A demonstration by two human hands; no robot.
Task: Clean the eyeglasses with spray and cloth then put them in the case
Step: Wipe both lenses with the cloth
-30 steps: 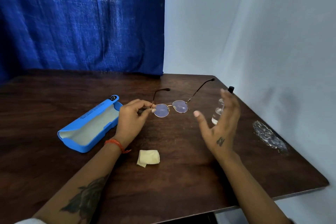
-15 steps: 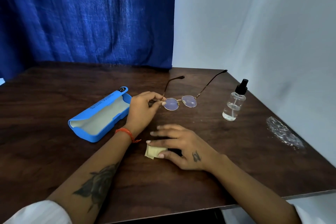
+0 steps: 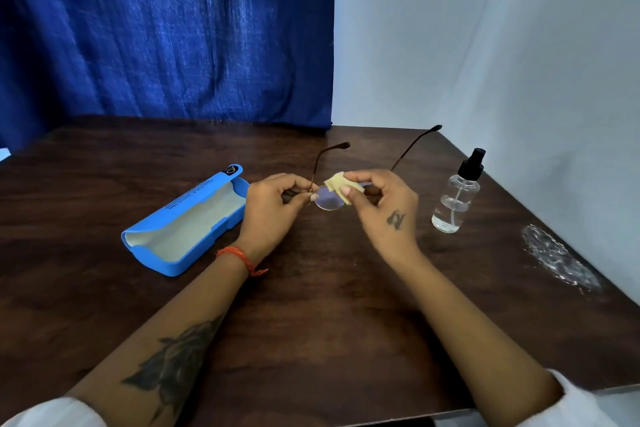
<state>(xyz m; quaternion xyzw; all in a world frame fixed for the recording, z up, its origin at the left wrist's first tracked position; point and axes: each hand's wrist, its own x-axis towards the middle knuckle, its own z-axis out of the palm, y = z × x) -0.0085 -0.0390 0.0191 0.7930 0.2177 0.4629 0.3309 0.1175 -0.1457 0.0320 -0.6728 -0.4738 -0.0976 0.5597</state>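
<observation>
Thin-framed round eyeglasses (image 3: pixel 327 199) with their arms unfolded are held above the middle of the table. My left hand (image 3: pixel 273 211) pinches the frame at its left hinge. My right hand (image 3: pixel 384 206) holds a small pale yellow cloth (image 3: pixel 337 185) pressed against the lenses near the bridge; the right lens is hidden behind the fingers and cloth. An open blue case (image 3: pixel 187 222) with a pale lining lies to the left. A clear spray bottle (image 3: pixel 455 199) with a black top stands upright to the right.
The dark wooden table (image 3: pixel 311 305) ends at a near edge at the bottom and a right edge by the white wall. A crumpled clear plastic wrapper (image 3: pixel 557 258) lies near the right edge. A blue curtain hangs behind the table.
My right hand moved from near the spray bottle down to the cloth on the table, picked it up and brought it to the lenses. My left hand kept holding the glasses.
</observation>
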